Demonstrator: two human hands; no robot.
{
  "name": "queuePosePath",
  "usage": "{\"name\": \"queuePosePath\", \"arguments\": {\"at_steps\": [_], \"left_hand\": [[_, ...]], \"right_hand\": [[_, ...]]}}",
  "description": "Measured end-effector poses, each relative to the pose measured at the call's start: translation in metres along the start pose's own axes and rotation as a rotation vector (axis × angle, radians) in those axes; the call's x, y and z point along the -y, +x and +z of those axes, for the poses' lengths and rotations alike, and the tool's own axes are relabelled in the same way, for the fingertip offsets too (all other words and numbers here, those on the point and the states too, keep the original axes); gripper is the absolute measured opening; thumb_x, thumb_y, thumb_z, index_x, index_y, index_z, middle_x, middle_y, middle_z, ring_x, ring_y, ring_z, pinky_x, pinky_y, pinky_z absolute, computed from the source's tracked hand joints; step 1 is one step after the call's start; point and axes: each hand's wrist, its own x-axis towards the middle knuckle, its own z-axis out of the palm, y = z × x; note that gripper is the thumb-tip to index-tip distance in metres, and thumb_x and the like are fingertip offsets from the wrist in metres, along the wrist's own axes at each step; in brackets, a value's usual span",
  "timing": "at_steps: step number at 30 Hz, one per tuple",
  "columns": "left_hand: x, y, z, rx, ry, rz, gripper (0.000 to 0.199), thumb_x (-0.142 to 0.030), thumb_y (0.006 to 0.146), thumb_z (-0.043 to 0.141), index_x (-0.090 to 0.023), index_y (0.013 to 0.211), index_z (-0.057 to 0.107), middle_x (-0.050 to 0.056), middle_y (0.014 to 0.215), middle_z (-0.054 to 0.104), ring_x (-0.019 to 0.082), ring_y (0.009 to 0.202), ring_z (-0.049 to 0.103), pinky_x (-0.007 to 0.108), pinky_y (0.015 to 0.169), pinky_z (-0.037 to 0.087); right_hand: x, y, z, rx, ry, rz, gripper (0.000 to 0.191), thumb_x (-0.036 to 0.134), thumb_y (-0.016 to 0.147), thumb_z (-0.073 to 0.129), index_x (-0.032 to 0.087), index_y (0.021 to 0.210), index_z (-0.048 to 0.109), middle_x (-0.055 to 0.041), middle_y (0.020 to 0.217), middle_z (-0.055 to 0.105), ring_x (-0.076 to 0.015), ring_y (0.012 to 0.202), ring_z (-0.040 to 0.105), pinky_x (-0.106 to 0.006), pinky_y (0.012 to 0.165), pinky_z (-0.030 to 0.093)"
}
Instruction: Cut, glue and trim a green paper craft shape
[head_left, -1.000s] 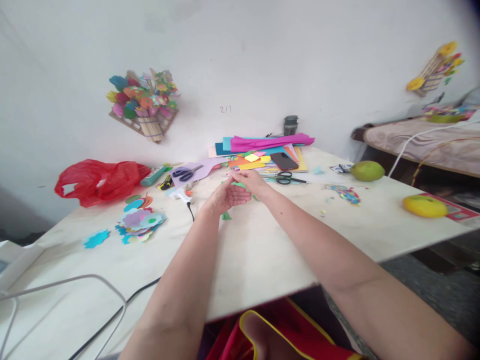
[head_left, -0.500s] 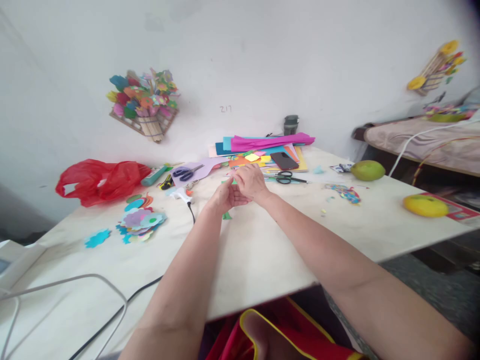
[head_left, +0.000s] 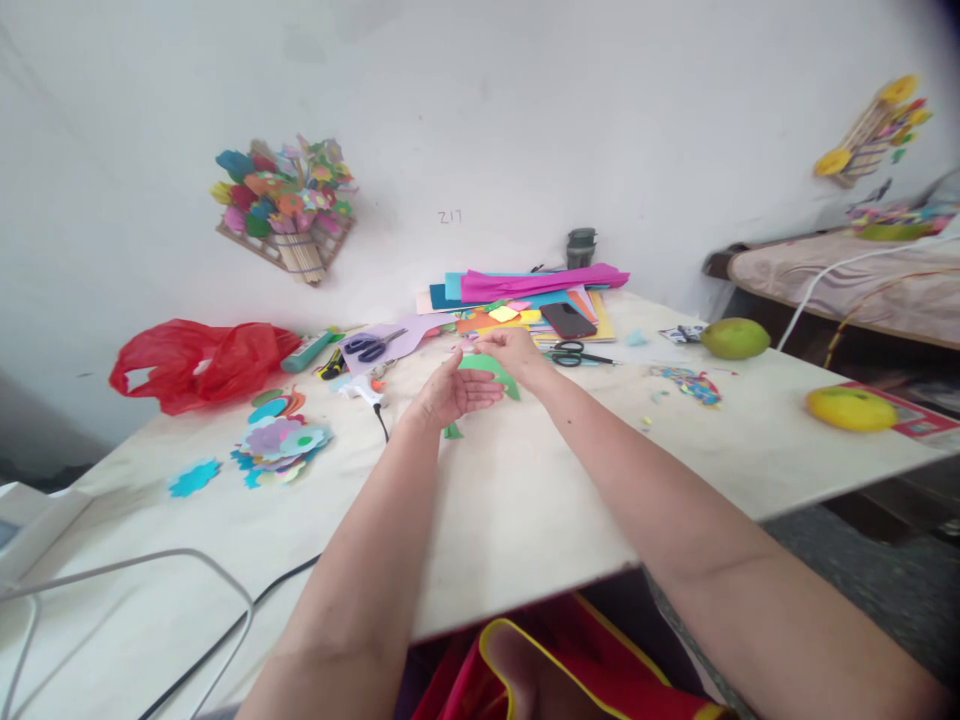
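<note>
Now that the right hand (head_left: 511, 354) has moved off the left hand (head_left: 452, 393), more of the green paper (head_left: 511, 381) shows just behind the left fingers, curved, tapering and probably easier to handle, the left palm open, the right fingertips bunched, any grip impossible to tell.

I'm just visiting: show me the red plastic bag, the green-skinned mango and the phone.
Red plastic bag (head_left: 202, 362): head view, on its crumpled front.
Green-skinned mango (head_left: 735, 339): head view, middle of its skin.
Phone (head_left: 568, 321): head view, on its dark flat face.
</note>
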Motion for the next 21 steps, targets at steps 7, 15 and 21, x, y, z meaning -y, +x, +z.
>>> {"name": "queuePosePath", "arguments": {"at_steps": [7, 15, 21], "left_hand": [[0.004, 0.006, -0.004, -0.039, 0.037, 0.031, 0.057, -0.053, 0.088, 0.03, -0.008, 0.081, 0.064, 0.018, 0.077, 0.071, 0.021, 0.072, 0.069, 0.032, 0.07, 0.054], [0.005, 0.005, 0.0, -0.079, 0.081, 0.068, 0.056, -0.051, 0.089, 0.029, -0.007, 0.085, 0.064, 0.018, 0.076, 0.07, 0.02, 0.071, 0.069, 0.03, 0.068, 0.055], [0.006, 0.005, 0.003, -0.105, 0.103, 0.092, 0.052, -0.049, 0.089, 0.031, -0.008, 0.086, 0.064, 0.016, 0.075, 0.07, 0.021, 0.073, 0.069, 0.031, 0.072, 0.055]], "right_hand": [[0.003, -0.002, 0.004, 0.09, -0.412, -0.13, 0.017, 0.019, 0.077, 0.056, 0.021, 0.079, 0.073, -0.0017, 0.081, 0.071, -0.0169, 0.08, 0.061, -0.027, 0.072, 0.042], [0.006, -0.005, 0.003, 0.124, -0.744, -0.27, 0.023, 0.025, 0.083, 0.05, 0.021, 0.082, 0.073, -0.0026, 0.076, 0.069, -0.0166, 0.073, 0.057, -0.027, 0.069, 0.034], [0.02, -0.014, 0.005, 0.134, -0.999, -0.35, 0.029, 0.02, 0.085, 0.044, 0.016, 0.081, 0.072, -0.01, 0.08, 0.068, -0.0218, 0.08, 0.055, -0.037, 0.08, 0.03]]}}
